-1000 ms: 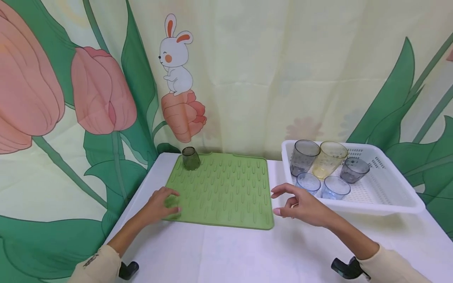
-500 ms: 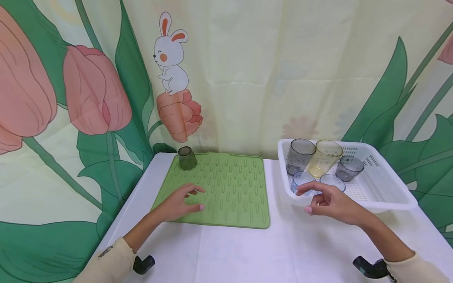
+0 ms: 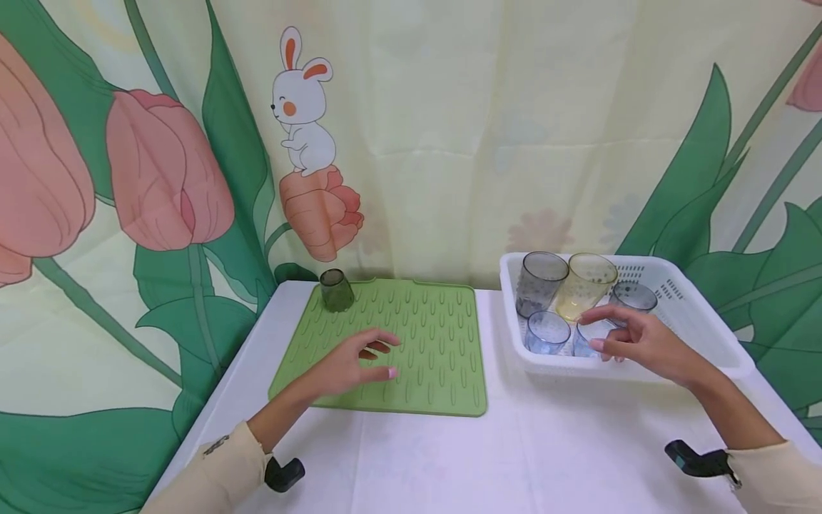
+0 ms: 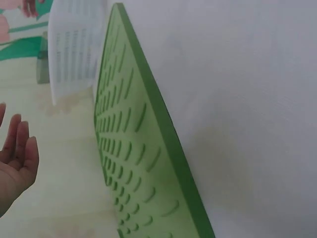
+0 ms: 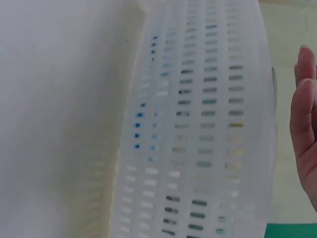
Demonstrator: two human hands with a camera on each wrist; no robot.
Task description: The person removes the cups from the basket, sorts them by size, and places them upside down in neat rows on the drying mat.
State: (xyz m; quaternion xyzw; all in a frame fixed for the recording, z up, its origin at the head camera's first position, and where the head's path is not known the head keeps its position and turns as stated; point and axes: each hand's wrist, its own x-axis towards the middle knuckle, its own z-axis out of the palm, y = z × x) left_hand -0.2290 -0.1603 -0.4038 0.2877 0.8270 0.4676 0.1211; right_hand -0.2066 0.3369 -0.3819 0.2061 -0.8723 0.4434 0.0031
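Observation:
My left hand (image 3: 356, 363) hovers over the green ribbed drying mat (image 3: 443, 343), fingers loosely bent and holding nothing. A small dark grey glass (image 3: 337, 291) stands upside down at the mat's back left corner. Over the front rim of the white basket (image 3: 706, 343) is my right hand (image 3: 648, 343), its thumb and fingers bent and apart, nothing between them. It overlaps a blue glass (image 3: 583, 343) in the head view. Beside that glass are another blue glass (image 3: 548, 332), a tall grey glass (image 3: 541, 285), a yellowish glass (image 3: 586, 285) and a short grey glass (image 3: 634, 295).
A white cloth (image 3: 449, 464) covers the table under mat and basket. Behind it hangs a curtain (image 3: 437, 143) printed with tulips and a rabbit. The slotted basket wall (image 5: 198, 124) fills much of the right wrist view.
My right hand has moved right, from beside the mat to over the basket's front rim. My left hand has shifted right across the mat. The head view has turned slightly right.

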